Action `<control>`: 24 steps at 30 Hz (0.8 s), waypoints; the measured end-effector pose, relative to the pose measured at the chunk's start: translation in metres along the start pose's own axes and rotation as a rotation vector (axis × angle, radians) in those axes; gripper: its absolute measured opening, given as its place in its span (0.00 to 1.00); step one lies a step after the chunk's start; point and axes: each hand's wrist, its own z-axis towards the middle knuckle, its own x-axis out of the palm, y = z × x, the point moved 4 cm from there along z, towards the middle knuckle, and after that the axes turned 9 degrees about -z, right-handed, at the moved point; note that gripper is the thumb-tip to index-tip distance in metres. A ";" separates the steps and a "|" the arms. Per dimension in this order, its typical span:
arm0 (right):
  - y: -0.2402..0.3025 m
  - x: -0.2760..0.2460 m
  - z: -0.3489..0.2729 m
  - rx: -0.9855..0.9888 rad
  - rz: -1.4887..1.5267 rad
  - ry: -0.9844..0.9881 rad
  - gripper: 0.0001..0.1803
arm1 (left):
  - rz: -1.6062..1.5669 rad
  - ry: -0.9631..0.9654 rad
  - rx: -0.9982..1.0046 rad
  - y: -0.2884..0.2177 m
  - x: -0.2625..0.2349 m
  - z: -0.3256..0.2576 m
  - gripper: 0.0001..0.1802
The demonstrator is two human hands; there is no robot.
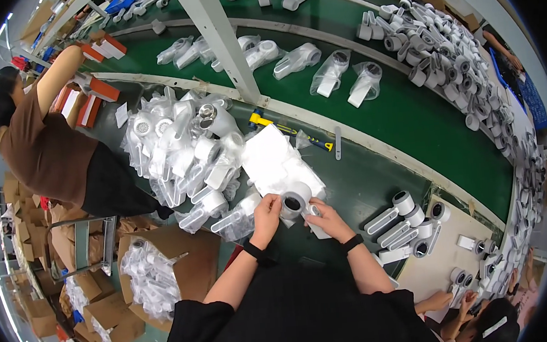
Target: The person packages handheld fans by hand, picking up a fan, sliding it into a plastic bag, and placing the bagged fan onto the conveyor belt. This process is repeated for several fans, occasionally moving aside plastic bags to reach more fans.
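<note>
A white hair dryer (298, 193) with a short round barrel, a grey rim and a dark opening is held in front of me, over the table's near edge. My left hand (267, 220) grips the left side of its barrel, fingers closed. On the other side my right hand (329, 222) is closed around its white handle (317, 229). Just beyond both hands lies a stack of white plastic bags (279, 159). To the left, a heap of bagged hair dryers (178, 143) covers the table. Several unbagged hair dryers (401, 226) lie to my right.
A yellow-and-black hammer-like tool (291, 130) and a grey strip (337, 143) lie behind the bags. Bagged dryers sit on the green conveyor (404, 122) beyond. At lower left stands a cardboard box (194, 267) of bagged items. Co-workers are at left, right and far side.
</note>
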 end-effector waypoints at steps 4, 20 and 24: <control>0.013 -0.007 -0.011 -0.300 -0.638 -0.178 0.18 | -0.165 -0.051 -0.088 0.008 -0.007 0.009 0.10; 0.001 -0.014 -0.006 0.093 -0.209 -0.191 0.17 | 0.463 0.278 0.480 -0.049 0.013 -0.013 0.04; 0.009 -0.023 -0.005 0.386 0.403 -0.043 0.16 | 0.090 0.352 0.237 -0.044 0.053 -0.039 0.05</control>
